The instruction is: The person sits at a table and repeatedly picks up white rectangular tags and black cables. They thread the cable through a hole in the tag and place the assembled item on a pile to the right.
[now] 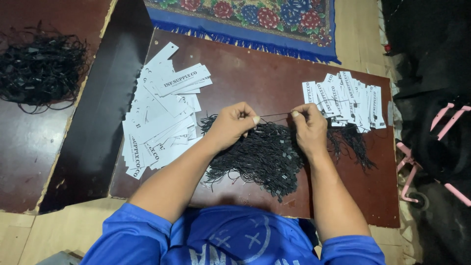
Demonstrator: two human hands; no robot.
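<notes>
A: Near edge first?
B: Blue-shirted torso at the bottom, both forearms reaching out over the brown bench point(343, 196). Heap of black strings point(265, 157) just past the near edge, between the wrists.

A: Grip state?
B: Left hand point(233, 125) pinched shut on one black string point(274, 116); right hand point(309, 128) pinched on its other end. String taut, long axis running left-right, just above the heap, ends pointing into each grip.

A: Room to move?
B: Tight sideways. Loose pile of white tags point(159, 118) just left of the left hand, fanned strung tags point(351, 100) just right of the right hand, near the bench's right edge. Bare bench beyond the hands up to the far edge, then a floral rug point(255, 17). Second black string bundle point(39, 68) far left, well apart.
</notes>
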